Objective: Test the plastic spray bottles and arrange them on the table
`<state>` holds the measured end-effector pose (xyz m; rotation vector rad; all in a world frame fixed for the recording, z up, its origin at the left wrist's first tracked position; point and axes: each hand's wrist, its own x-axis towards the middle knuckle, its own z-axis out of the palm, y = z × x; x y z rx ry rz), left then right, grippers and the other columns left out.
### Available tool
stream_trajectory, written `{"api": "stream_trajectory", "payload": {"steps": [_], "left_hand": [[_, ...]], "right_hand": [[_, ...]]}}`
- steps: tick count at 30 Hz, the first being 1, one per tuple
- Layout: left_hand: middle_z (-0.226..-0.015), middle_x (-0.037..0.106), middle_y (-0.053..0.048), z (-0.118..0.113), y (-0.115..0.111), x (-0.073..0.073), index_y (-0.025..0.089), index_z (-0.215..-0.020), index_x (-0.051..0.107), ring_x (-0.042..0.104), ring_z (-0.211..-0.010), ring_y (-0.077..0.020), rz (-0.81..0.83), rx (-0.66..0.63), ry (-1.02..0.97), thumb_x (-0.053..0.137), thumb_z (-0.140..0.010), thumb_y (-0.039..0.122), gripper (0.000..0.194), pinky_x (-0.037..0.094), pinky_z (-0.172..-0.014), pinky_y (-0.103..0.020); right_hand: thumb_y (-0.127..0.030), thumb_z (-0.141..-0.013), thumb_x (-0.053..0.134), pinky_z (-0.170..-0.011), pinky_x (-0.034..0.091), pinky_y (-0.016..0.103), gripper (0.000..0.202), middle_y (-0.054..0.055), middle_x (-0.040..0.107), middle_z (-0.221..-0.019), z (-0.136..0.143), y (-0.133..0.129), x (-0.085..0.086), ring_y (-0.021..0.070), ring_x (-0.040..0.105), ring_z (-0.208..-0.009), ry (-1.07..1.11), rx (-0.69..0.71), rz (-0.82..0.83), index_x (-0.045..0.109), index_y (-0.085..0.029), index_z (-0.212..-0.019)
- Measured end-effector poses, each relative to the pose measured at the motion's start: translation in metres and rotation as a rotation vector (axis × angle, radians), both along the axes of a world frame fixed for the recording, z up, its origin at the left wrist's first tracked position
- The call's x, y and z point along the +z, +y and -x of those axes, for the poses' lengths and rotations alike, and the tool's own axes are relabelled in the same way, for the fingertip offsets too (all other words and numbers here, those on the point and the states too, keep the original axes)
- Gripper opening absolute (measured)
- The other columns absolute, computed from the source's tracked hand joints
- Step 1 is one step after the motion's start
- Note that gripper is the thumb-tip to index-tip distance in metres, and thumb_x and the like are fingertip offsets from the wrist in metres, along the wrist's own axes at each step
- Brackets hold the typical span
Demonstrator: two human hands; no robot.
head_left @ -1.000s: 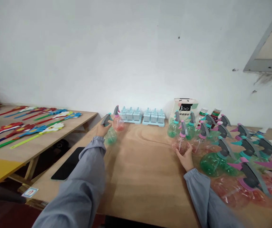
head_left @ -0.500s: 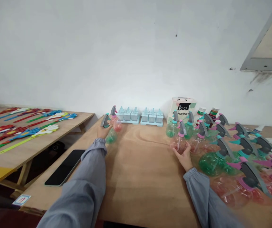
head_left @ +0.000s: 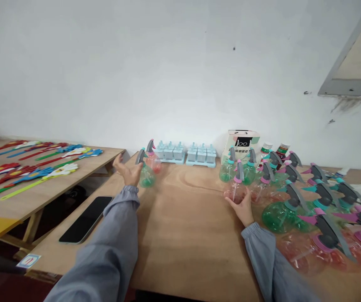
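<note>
Pale wall (head_left: 130, 75) along the back. Main table (head_left: 187, 235) before it; carton (head_left: 242, 141) at its far edge. Second table (head_left: 76, 182) well left of carton, bearing hand-shaped paddles (head_left: 65, 170). Spray bottles (head_left: 276, 216), pink and green, crowd from in front of carton to its right. Light-blue moulds (head_left: 202, 155), two sets, left of carton. Left hand (head_left: 127, 171), well left of carton and nearer: wide, fingers spread, thumb beside head of green bottle (head_left: 147, 177); contact cannot be told. Right hand (head_left: 242, 207), in front of carton: curved round body of upright pink bottle (head_left: 232, 191). Phone (head_left: 86, 220) flat, well left of carton, nearer than left hand.
</note>
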<state>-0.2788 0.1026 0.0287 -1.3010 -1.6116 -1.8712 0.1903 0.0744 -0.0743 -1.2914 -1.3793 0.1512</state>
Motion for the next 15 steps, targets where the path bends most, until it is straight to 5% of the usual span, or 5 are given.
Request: {"api": "stream_trajectory", "payload": {"steps": [4,7,9,12,15], "left_hand": [[-0.132,0.044,-0.018,-0.061,-0.047,0.009,0.013,-0.130,0.039,0.044,-0.128,-0.0353,-0.126,-0.200,0.142,0.048,-0.079,0.071,0.077,0.040,-0.103,-0.048],[-0.132,0.051,-0.016,-0.127,-0.072,0.009,0.020,-0.132,0.041,0.050,-0.126,-0.0332,0.233,-0.743,0.321,0.059,-0.080,0.060,0.069,0.043,-0.102,-0.049],[-0.146,0.041,-0.017,-0.167,-0.080,0.005,0.022,-0.142,0.031,0.044,-0.133,-0.0358,0.392,-1.010,0.315,0.069,-0.074,0.057,0.086,0.042,-0.105,-0.051],[-0.152,0.034,-0.019,-0.206,-0.081,-0.002,0.022,-0.146,0.028,0.032,-0.141,-0.0393,0.503,-1.177,0.162,0.075,-0.070,0.051,0.094,0.036,-0.110,-0.055],[-0.143,0.044,-0.019,-0.224,-0.078,-0.008,0.020,-0.140,0.039,0.034,-0.140,-0.0385,0.481,-1.181,-0.033,0.076,-0.069,0.046,0.084,0.033,-0.112,-0.057]], "right_hand": [[-0.071,-0.054,0.075,-0.099,0.041,0.053,0.095,0.013,0.050,-0.114,0.018,-0.011,0.002,0.0332,0.050,-0.112,-0.042,-0.001,0.037,0.047,-0.016,-0.126],[-0.067,-0.055,0.077,-0.096,0.046,0.051,0.089,0.010,0.051,-0.108,0.043,-0.028,0.007,0.0309,0.055,-0.106,-0.059,0.074,0.106,0.049,-0.017,-0.123],[-0.061,-0.057,0.079,-0.094,0.048,0.049,0.086,0.009,0.051,-0.108,0.059,-0.041,0.011,0.0296,0.056,-0.105,-0.087,0.160,0.132,0.048,-0.018,-0.125],[-0.054,-0.060,0.080,-0.095,0.049,0.048,0.084,0.008,0.050,-0.109,0.075,-0.057,0.015,0.0290,0.057,-0.105,-0.122,0.254,0.120,0.046,-0.020,-0.129],[-0.051,-0.062,0.081,-0.095,0.049,0.049,0.085,0.008,0.048,-0.108,0.083,-0.067,0.016,0.0292,0.056,-0.105,-0.149,0.280,0.084,0.044,-0.021,-0.132]]}}
